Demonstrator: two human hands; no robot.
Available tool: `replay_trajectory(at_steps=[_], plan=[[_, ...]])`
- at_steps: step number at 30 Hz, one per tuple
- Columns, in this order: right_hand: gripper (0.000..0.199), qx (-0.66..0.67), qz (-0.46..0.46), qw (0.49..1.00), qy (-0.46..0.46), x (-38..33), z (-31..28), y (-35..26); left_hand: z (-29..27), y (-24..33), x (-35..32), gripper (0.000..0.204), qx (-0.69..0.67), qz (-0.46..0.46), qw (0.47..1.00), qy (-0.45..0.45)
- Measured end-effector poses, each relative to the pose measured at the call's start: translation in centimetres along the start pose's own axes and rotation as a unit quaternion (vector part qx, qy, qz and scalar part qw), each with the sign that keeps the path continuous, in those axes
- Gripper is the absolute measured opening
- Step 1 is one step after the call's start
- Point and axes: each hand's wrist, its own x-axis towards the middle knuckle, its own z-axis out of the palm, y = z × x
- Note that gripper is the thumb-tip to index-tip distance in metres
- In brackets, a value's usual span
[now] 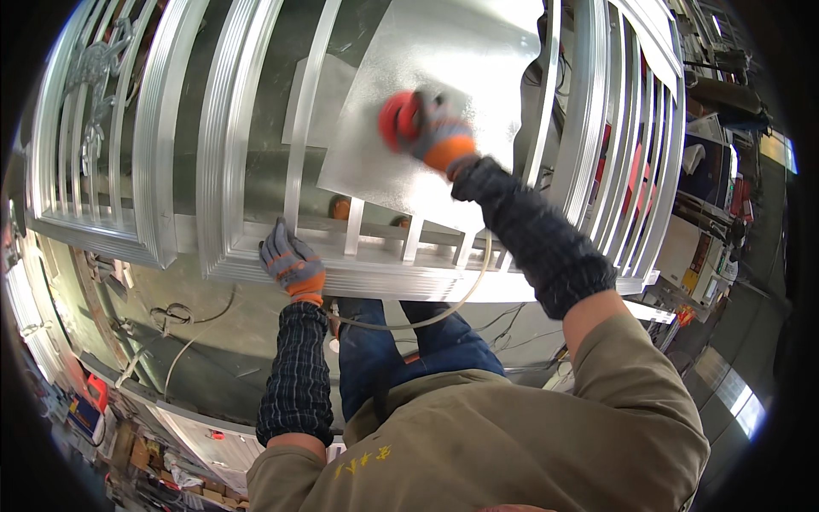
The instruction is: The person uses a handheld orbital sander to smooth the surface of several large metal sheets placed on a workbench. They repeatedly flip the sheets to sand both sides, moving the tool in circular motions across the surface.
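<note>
My right hand (431,130), in a grey and orange glove, grips a round red tool (395,119) pressed against a flat galvanised metal sheet (426,68). The sheet lies over a large silver metal gate frame (230,188) made of ribbed bars. My left hand (290,263), gloved the same way, rests flat on the frame's near rail beside a thin upright bar (303,128). A pale hose (444,311) runs from below the frame toward my legs.
A second ribbed frame with ornamental scrollwork (94,77) lies at the left. More slatted gate panels (636,154) stand at the right. Cables (183,316) trail on the grey floor. Machines and boxes (708,230) crowd the far right; clutter sits at lower left (90,410).
</note>
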Motion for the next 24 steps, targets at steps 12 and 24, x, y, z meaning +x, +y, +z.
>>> replay_trajectory(at_steps=[12, 24], plan=[[0.083, 0.038, 0.188, 0.981, 0.02, 1.0, -4.8, 9.8, 3.1, 10.7, 8.6, 0.06, -0.072, 0.119, 0.99, -0.038], [0.078, 0.016, 0.159, 0.986, 0.055, -6.1, -2.4, 10.9, 8.7, 13.8, 11.0, 0.066, 0.122, 0.136, 0.976, -0.121]])
